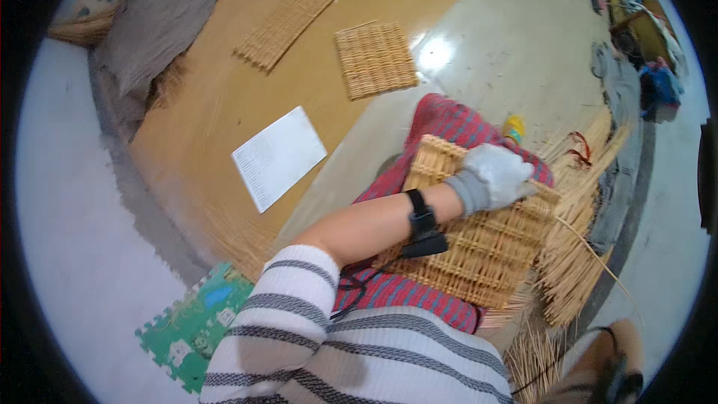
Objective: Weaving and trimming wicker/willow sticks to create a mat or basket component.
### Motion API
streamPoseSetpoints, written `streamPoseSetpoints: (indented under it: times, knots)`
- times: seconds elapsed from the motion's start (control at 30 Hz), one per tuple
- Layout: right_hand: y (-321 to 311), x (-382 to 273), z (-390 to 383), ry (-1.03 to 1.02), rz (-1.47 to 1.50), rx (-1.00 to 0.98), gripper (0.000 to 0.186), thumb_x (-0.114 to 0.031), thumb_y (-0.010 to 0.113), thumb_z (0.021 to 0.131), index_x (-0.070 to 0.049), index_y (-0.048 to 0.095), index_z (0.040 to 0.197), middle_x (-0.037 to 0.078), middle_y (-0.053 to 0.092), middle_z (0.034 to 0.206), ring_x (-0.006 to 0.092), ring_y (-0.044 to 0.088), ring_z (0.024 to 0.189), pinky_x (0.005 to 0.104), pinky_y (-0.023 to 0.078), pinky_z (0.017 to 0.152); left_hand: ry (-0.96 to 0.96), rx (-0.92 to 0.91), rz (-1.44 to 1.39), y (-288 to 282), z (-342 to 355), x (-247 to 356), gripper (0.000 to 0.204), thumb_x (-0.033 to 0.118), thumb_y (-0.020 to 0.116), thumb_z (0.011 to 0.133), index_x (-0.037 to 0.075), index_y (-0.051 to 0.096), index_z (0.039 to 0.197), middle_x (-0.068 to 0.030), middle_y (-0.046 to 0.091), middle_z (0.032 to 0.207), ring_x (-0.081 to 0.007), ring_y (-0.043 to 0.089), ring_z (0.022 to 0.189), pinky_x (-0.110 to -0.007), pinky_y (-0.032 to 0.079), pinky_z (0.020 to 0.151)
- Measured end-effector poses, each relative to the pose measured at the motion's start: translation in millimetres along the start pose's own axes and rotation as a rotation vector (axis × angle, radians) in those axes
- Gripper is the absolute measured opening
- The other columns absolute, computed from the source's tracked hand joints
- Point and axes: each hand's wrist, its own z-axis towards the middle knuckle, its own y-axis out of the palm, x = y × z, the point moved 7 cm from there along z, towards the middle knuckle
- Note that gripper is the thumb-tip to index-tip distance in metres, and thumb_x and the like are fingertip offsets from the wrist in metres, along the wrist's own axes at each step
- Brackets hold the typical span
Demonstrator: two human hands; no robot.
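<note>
Head view: gloved left hand [498, 172] grips woven panel [479, 258] at two-o'clock edge; right hand [626, 338] blurred, can't tell grip. Imo draw loose strand [600, 260] snug.

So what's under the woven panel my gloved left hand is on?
Red-and-blue striped cloth shows past the upper and lower edges of the woven panel. Whatever lies beneath its middle is covered.

Left arm [370, 226] reaching across the body, angling up and to the right, wrist [443, 202] out in front! The gloved left hand [499, 174] is back-up, fingers bent, their grip hard to read. Right arm [625, 340], low right: blurred, its hand indistinct.
</note>
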Motion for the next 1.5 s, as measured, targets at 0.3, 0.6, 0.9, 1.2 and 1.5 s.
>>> streamPoseSetpoints:
  times: [0.3, 0.6, 0.9, 1.2, 1.5]
  knots:
    - [35, 162, -102, 0.716, 0.042, -0.310, 0.029, -0.012, 0.065, 0.097, -0.002, 0.064, 0.124, 0.009, 0.066, 0.108, 0.0158, 0.065, 0.097, 0.0285, 0.052, 0.083, -0.010, 0.187, -0.011, -14, 12, -1, 0.032, 0.042, 0.066, 0.093, 0.011, 0.070, 0.101, -0.0128, 0.072, 0.089, -0.0324, 0.070, 0.081, -0.042, 0.054, 0.070]
    - [19, 165, -215, 0.790, 0.105, -0.279, 0.040, -0.019, 0.065, 0.097, -0.007, 0.059, 0.134, 0.013, 0.067, 0.105, 0.0231, 0.067, 0.093, 0.0337, 0.054, 0.078, -0.151, 0.131, -0.017, -8, 1, 10, 0.025, 0.030, 0.070, 0.093, 0.011, 0.068, 0.108, -0.0119, 0.071, 0.091, -0.0295, 0.069, 0.085, -0.038, 0.053, 0.074]
    - [35, 169, -243, 0.760, 0.157, -0.248, 0.031, -0.014, 0.068, 0.091, -0.013, 0.071, 0.122, 0.013, 0.069, 0.093, 0.0285, 0.067, 0.089, 0.0378, 0.053, 0.080, 0.579, -0.045, 0.329, 23, 26, 111, 0.048, 0.015, 0.073, 0.080, 0.016, 0.065, 0.127, -0.0107, 0.057, 0.141, -0.0385, 0.047, 0.136, -0.054, 0.029, 0.119]
    - [53, 202, -257, 0.744, 0.087, -0.365, 0.030, -0.013, 0.066, 0.091, -0.015, 0.073, 0.120, 0.013, 0.069, 0.092, 0.0314, 0.063, 0.088, 0.0407, 0.050, 0.079, 0.611, -0.034, 0.408, 41, 24, 121, 0.041, 0.018, 0.074, 0.078, 0.020, 0.071, 0.119, -0.0123, 0.059, 0.136, -0.0382, 0.047, 0.136, -0.057, 0.027, 0.119]
    - [38, 167, -255, 0.760, 0.071, -0.394, 0.036, -0.013, 0.066, 0.092, -0.012, 0.069, 0.128, 0.016, 0.064, 0.099, 0.0311, 0.062, 0.097, 0.0394, 0.050, 0.088, 0.706, -0.040, 0.427, 48, 12, 135, 0.055, 0.039, 0.079, 0.076, 0.017, 0.067, 0.125, -0.0088, 0.058, 0.138, -0.0371, 0.046, 0.136, -0.060, 0.024, 0.120]
